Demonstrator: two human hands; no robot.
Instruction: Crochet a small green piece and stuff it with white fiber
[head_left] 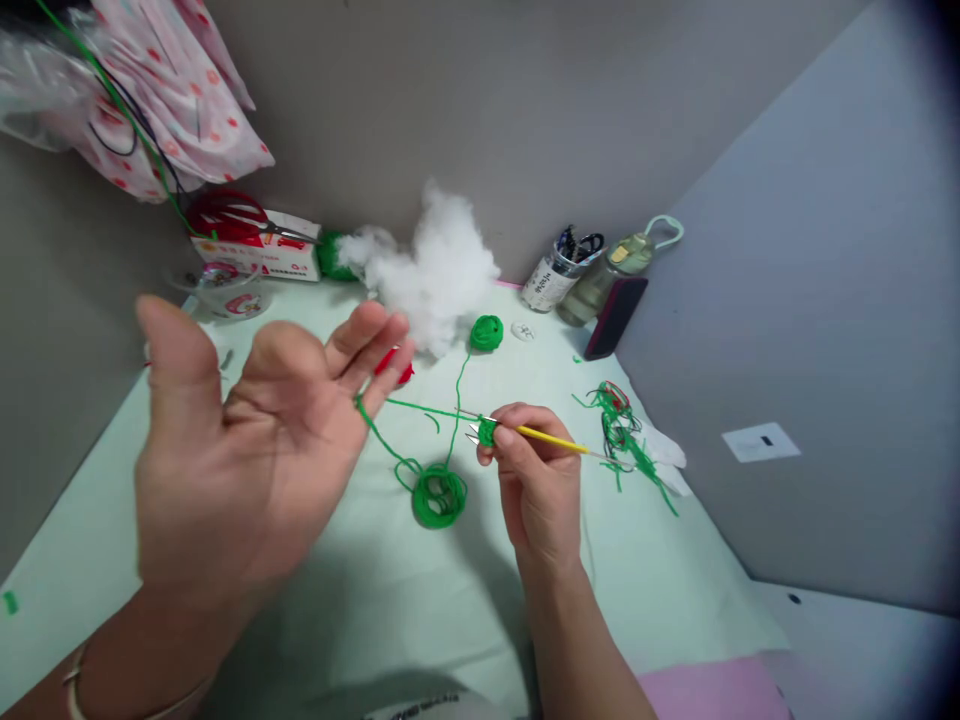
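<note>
My left hand (262, 450) is raised palm up at the left, its fingers apart, with a strand of green yarn (375, 430) looped round its little finger. From there one length runs across to my right hand (541, 480). That hand pinches a crochet hook (551, 437) with a yellow handle together with a small green crocheted piece (487, 432). Pointed metal tips stick out beside the piece; what they belong to is hidden. Below the taut strand lies a coil of green yarn (439, 497). Farther back sits a green yarn ball (487, 333).
White stuffing (442, 270) is heaped at the back. A pen cup (551, 280), a bottle (607, 280) and a dark phone (616, 318) stand back right. Yarn scraps (626, 440) lie to the right. Red-handled scissors (232, 215) rest on a box (277, 258) back left.
</note>
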